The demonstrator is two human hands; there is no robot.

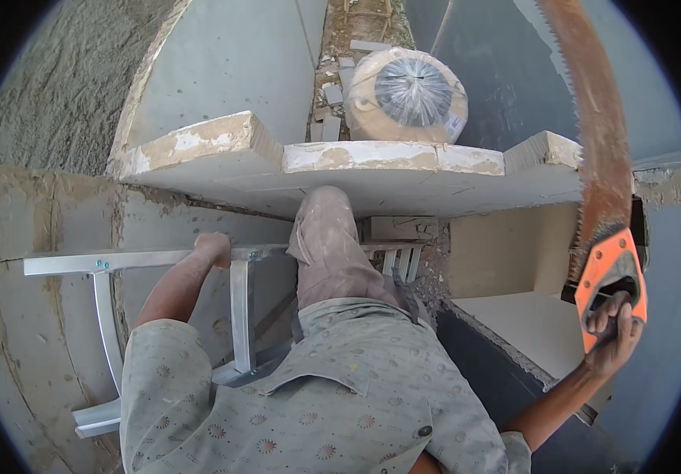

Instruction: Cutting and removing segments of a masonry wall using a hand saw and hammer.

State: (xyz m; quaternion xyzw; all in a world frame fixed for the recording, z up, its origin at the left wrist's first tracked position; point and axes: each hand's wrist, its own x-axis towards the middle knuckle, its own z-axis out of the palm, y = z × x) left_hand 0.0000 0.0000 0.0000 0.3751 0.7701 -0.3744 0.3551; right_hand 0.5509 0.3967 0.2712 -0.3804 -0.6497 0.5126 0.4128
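At the right my right hand (623,336) is wrapped round the orange handle of a hand saw (602,134). The saw's long, rusty, toothed blade points up and away from me. To the left, my left hand (214,246) is closed on the side rail of a metal ladder (151,259); its fingers are partly hidden. Directly in front stands a low block wall (395,158) with a rough, whitish top edge. One bent knee in dusty trousers (328,237) is against or close to this wall.
Beyond the wall sits a large round bundle (407,99) with clear plastic over its middle. Broken blocks (331,95) lie in the narrow gap beside it. Grey panel walls (238,63) rise on both sides. A pale recess (506,253) opens at the right below the saw.
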